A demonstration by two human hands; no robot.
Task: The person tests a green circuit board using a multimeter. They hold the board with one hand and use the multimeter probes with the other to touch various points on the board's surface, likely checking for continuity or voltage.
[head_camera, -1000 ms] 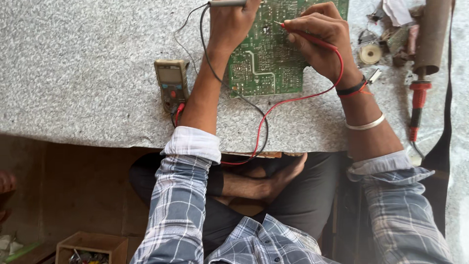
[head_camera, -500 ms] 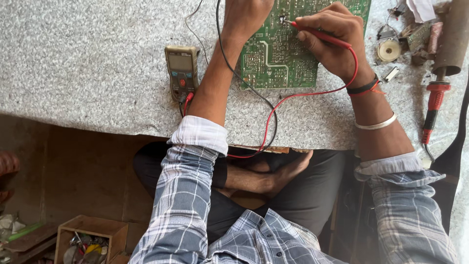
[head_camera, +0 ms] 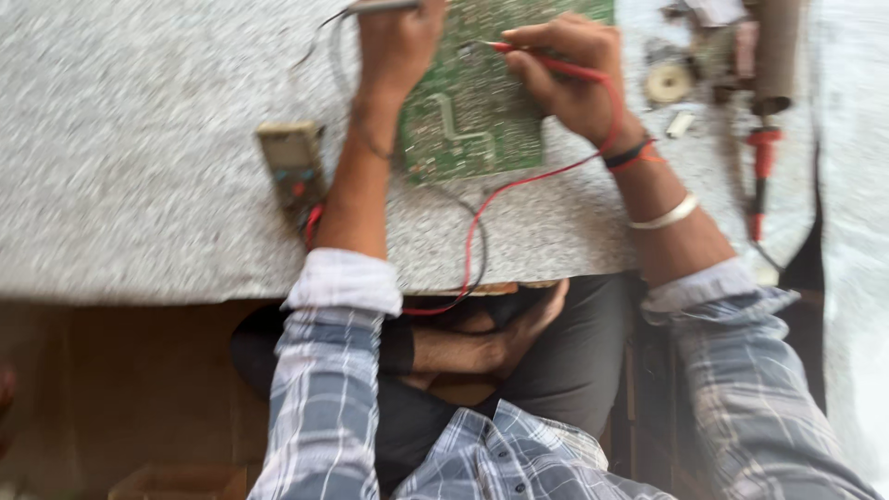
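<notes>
A flat green circuit board (head_camera: 477, 102) lay on a speckled grey stone slab (head_camera: 139, 139). The right hand (head_camera: 565, 69) pinched a slim red probe (head_camera: 537, 57) against the board. The left hand (head_camera: 398, 42) closed around a thin grey probe (head_camera: 375, 7). A boxy yellowish meter (head_camera: 292, 162) lay beside the left forearm, red and black leads (head_camera: 477, 222) looping off the slab's edge.
</notes>
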